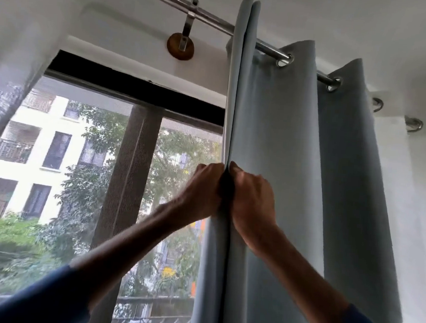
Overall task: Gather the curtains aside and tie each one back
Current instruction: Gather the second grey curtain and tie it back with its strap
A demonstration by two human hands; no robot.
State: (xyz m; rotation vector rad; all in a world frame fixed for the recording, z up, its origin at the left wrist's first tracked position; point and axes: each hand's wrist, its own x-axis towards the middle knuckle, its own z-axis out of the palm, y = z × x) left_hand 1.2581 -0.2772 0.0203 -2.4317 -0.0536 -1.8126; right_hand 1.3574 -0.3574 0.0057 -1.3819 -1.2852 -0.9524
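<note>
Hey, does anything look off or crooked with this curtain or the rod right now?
Nothing looks damaged. The grey curtain hangs straight from the rod, its leading folds pinched between the left hand and right hand. Two metal rings at far right show no rod through them, but that area is unclear.

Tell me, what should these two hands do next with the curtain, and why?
Probably push the gripped folds rightward along the curtain rod. The left hand and right hand both clutch the leading edge of the grey-blue curtain, but its pleats are spread apart along the rod, so it seems not gathered enough to tie.
</note>
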